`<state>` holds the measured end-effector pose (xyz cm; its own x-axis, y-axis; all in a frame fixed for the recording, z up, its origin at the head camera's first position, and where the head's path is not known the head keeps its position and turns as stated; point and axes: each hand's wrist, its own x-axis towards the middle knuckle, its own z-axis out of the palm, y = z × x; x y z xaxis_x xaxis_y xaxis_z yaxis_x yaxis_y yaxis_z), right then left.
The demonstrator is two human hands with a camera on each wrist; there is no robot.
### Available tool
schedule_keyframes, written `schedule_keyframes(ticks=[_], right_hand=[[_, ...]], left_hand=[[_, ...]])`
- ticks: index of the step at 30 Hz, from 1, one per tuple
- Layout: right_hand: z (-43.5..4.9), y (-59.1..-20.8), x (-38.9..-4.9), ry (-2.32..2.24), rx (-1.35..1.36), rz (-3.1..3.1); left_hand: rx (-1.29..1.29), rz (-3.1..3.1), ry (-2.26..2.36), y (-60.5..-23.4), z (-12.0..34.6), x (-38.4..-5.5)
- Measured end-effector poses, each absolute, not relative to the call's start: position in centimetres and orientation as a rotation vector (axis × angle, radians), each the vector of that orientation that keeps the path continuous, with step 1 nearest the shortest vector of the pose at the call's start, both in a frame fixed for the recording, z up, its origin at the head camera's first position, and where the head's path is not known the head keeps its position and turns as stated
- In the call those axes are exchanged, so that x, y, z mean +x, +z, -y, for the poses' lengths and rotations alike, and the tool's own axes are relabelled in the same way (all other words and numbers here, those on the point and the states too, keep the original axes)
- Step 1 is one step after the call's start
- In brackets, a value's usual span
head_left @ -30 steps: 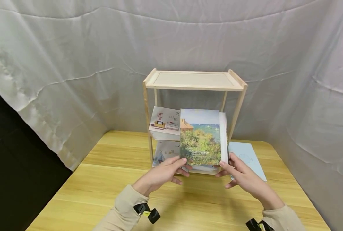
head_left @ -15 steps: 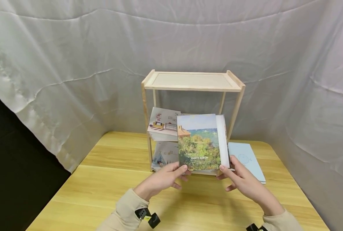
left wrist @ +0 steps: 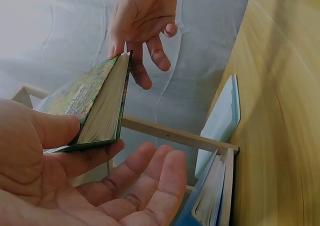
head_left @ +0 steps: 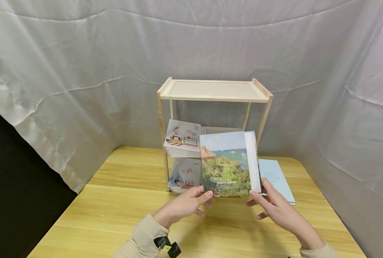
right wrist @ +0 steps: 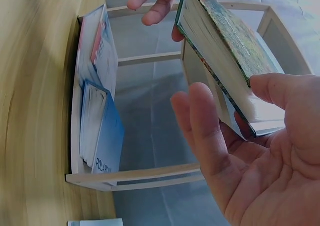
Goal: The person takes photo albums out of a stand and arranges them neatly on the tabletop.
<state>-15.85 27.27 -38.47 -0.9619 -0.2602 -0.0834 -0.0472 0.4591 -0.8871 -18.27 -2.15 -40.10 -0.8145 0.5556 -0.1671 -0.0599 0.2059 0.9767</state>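
Both hands hold a photo album point(head_left: 226, 165) in front of a light wooden shelf. Its cover shows a painted seaside garden, with a white strip along the right side. The left hand point(head_left: 191, 202) pinches the lower left corner, thumb on the cover and index finger beneath; its other fingers extend loosely in the left wrist view. At the lower right corner, the right hand point(head_left: 275, 206) pinches the album the same way. The page edges point(right wrist: 215, 51) face the person in the right wrist view. Between the covers the pages stay together.
The wooden shelf point(head_left: 214, 89) stands at the back of the table. White illustrated books point(head_left: 183, 138) lean on its middle and bottom levels at left. A blue book point(right wrist: 107, 136) is on the bottom level. Right of the shelf lies a light blue book point(head_left: 276, 181).
The album has come lower and nearer the person, away from the shelf, with both hands moving along. More of the middle level shows behind it. The grip stays the same.
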Motion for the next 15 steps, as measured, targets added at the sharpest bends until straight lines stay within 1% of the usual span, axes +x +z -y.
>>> schedule_keyframes(ticks=[15], right_hand=[[-29.0, -39.2, -13.8, -1.510, -0.182, -2.497]], left_hand=[[0.464, -1.943, 1.645, -41.2, 0.4, -17.6]])
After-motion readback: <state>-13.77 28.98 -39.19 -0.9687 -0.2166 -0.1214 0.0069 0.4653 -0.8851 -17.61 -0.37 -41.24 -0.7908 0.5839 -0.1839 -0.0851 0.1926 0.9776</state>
